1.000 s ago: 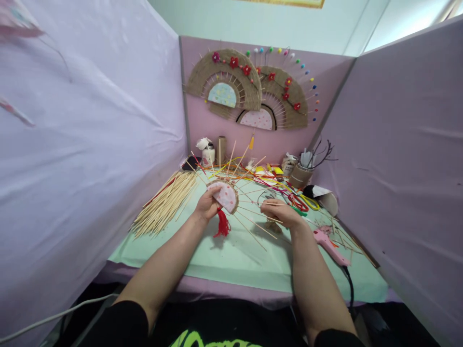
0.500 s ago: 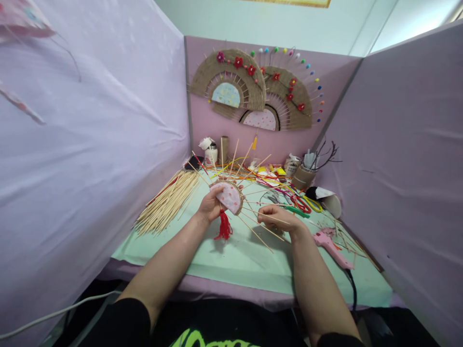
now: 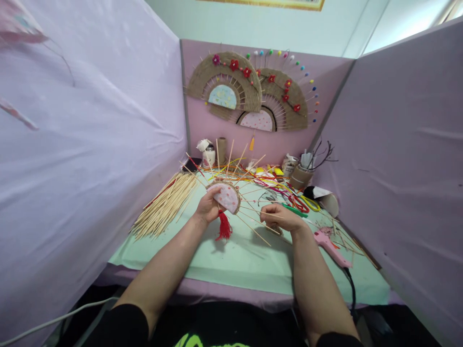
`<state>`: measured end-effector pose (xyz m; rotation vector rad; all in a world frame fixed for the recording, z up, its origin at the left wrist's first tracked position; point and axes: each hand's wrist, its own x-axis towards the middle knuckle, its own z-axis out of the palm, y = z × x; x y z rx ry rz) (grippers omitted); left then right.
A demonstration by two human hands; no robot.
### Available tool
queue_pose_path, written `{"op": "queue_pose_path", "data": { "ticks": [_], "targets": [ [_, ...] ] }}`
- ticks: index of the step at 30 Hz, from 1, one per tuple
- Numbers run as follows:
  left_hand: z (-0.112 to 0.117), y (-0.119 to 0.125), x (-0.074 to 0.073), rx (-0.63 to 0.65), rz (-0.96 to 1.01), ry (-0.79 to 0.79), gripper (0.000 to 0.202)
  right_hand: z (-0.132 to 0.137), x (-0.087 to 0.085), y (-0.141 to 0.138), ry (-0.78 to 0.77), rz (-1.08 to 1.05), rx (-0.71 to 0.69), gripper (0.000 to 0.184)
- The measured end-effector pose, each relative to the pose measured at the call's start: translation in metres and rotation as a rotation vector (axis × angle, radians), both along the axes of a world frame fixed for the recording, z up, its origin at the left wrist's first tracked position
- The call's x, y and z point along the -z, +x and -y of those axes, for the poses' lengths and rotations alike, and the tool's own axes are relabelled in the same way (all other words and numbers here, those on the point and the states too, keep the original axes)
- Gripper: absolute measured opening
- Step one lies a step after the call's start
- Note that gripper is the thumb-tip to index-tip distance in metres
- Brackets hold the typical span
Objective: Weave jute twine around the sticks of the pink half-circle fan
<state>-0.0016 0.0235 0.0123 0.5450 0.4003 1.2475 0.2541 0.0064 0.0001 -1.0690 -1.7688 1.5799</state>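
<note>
Holding steady, the left hand point(image 3: 207, 208) keeps its fingers clamped on the fan core point(image 3: 228, 196); the right hand point(image 3: 282, 218), fingers curled shut, has barely shifted among the skewer spokes point(image 3: 253, 230), so the work stays at the same spot.

Right hand point(image 3: 281, 218): fingertips curled under, out of sight.

Green-topped table point(image 3: 231, 260) with skewer pile point(image 3: 164, 205), pink glue gun point(image 3: 331, 248)
</note>
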Motion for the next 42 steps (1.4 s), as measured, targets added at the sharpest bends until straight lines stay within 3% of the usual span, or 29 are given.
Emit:
{"op": "queue_pose_path", "data": {
  "ticks": [4, 11, 20, 27, 33, 37, 42],
  "targets": [
    [-0.001, -0.001, 0.001, 0.030, 0.007, 0.027, 0.019, -0.006, 0.004, 0.007, -0.006, -0.085, 0.104, 0.032],
    [-0.003, 0.000, 0.000, 0.069, -0.092, -0.002, 0.020, -0.015, -0.001, 0.018, 0.062, -0.547, 0.331, 0.036],
    [-0.002, 0.006, -0.001, 0.056, -0.149, 0.042, 0.037, -0.010, -0.012, 0.010, 0.239, -0.693, 0.455, 0.031],
    [-0.003, 0.007, -0.003, -0.026, -0.134, -0.068, 0.018, -0.011, -0.011, 0.007, 0.339, -0.643, 0.555, 0.024],
    [-0.008, 0.003, -0.001, -0.117, -0.080, -0.075, 0.013, -0.016, -0.005, 0.007, 0.273, -0.589, 0.516, 0.024],
    [-0.008, 0.001, -0.002, -0.161, -0.003, -0.101, 0.011, -0.016, 0.003, -0.001, 0.177, -0.319, 0.445, 0.031],
    [-0.006, 0.002, -0.002, -0.099, 0.060, -0.016, 0.026, -0.008, 0.008, -0.013, 0.071, 0.063, 0.194, 0.038]
  ]
}}
